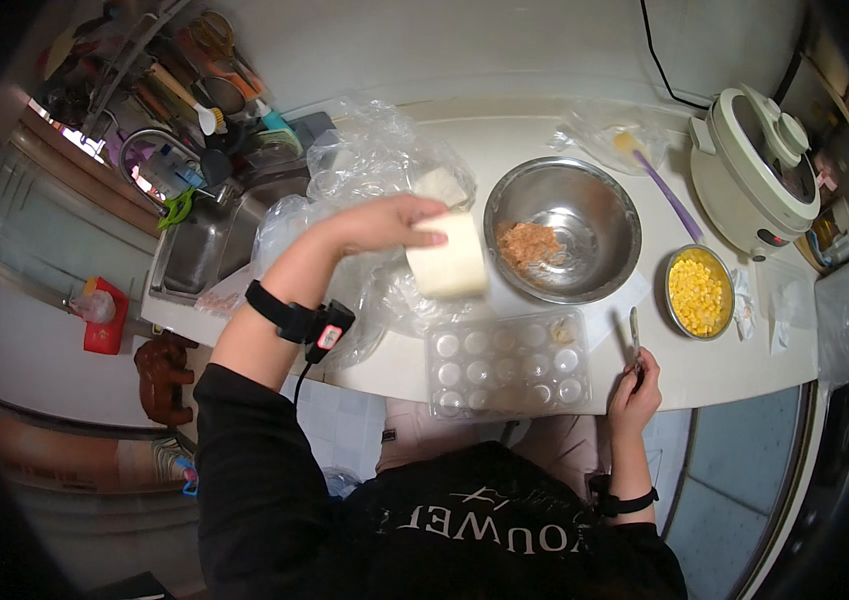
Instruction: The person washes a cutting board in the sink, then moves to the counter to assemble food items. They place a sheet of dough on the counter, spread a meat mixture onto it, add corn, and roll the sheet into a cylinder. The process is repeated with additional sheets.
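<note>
Head view looks down on a pale desk (725,370) with a steel sink (207,245) at its left end. A cream electric cooker (760,170) sits at the far right, lid shut. Near the middle stands a large steel bowl (563,228) holding a small heap of pinkish minced meat (530,244). Crumpled clear plastic bags (360,165) lie between sink and bowl. At the desk's near edge rests a clear plastic egg tray (510,364), its cups nearly all bare. A smaller steel bowl (700,291), right of the big one, is filled with yellow corn kernels (697,293). The left hand (380,222) holds a white block of tofu (450,263) just beside the large bowl's left rim, fingers clamped on it. The right hand (635,390), at the desk's near edge, has its fingers closed on a small knife (633,335), blade pointing away.
</note>
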Demonstrator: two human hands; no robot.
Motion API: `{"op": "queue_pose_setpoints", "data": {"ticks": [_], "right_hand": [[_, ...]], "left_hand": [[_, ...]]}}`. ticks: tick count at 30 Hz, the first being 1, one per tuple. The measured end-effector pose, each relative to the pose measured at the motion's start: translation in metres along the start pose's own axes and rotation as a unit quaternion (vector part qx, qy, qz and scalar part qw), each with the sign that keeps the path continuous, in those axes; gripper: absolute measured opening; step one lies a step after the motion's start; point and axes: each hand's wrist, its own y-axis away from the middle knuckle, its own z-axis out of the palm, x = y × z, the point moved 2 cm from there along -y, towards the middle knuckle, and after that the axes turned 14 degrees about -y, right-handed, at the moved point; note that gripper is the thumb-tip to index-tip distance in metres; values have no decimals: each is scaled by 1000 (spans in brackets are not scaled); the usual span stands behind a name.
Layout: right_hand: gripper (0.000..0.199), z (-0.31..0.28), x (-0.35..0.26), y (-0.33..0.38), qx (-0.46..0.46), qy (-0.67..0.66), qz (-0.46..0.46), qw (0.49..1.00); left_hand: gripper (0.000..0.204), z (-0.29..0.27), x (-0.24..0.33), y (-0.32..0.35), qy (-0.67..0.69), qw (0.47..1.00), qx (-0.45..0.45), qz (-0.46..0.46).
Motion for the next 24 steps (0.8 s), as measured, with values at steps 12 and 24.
{"op": "queue_pose_setpoints", "data": {"ticks": [12,24], "right_hand": [[31,1,-3,-2,5,-3,-14,1000],[30,1,2,0,10,4,-6,1000]], "left_hand": [[15,6,-28,-66,-201,940,276,19],[59,-36,-124,-117,24,956,216,-197]]}}
